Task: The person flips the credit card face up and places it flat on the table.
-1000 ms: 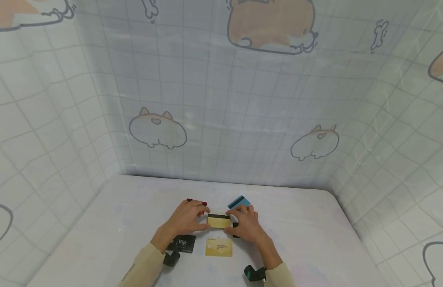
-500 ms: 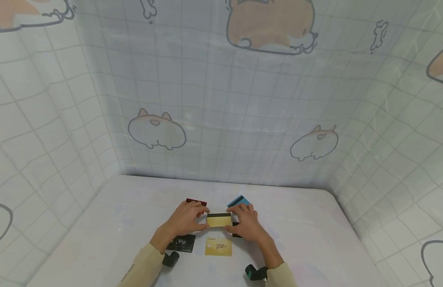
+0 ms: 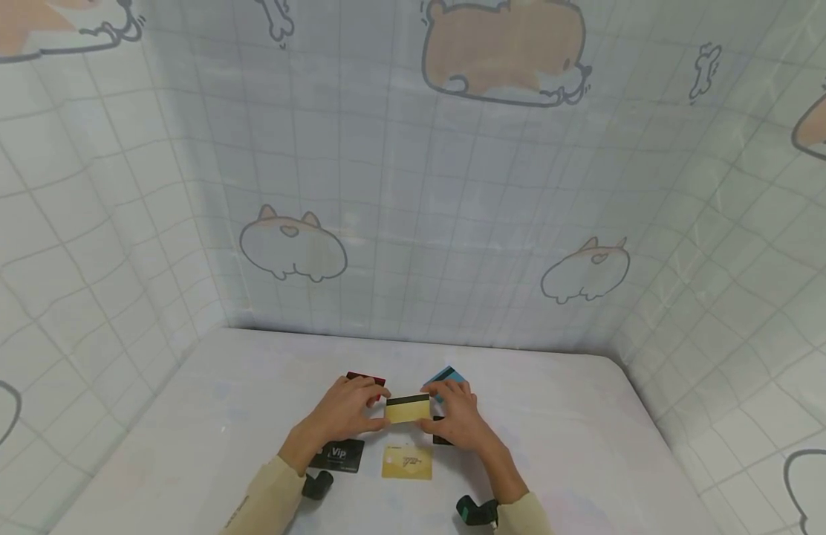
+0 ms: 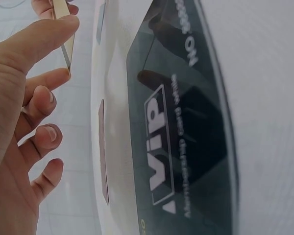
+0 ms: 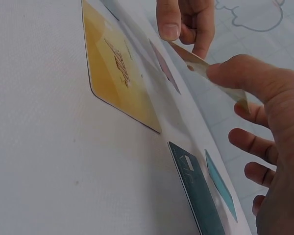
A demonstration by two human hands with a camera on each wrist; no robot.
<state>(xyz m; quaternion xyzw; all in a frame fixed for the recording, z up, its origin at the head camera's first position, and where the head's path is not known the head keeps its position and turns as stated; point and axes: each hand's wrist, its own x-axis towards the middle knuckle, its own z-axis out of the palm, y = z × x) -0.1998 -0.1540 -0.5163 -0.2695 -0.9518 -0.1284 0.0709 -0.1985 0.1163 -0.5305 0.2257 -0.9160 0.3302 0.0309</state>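
A yellow card with a dark magnetic stripe (image 3: 408, 411) is held up above the table between both hands. My left hand (image 3: 349, 409) pinches its left end between thumb and index finger. At the right end, my right hand (image 3: 458, 417) pinches it likewise, the other fingers loosely curled. Seen edge-on in the left wrist view, the card stands clear of the tabletop. Just below it lies another yellow card (image 3: 407, 463). The black VIP card (image 4: 181, 122) lies flat near my left wrist. Beneath my right hand is a dark card (image 5: 193, 183), partly hidden in the head view.
A red card (image 3: 368, 377) lies beyond my left hand, partly covered by it. A blue striped card (image 3: 449, 374) lies past my right fingers. Small black devices (image 3: 476, 510) sit at both wrists. Patterned curtains (image 3: 413, 297) enclose the white table (image 3: 573, 431).
The held card has tilted slightly, its right end now higher than its left. Both hands keep their grip in nearly the same place, and the other cards have not moved.
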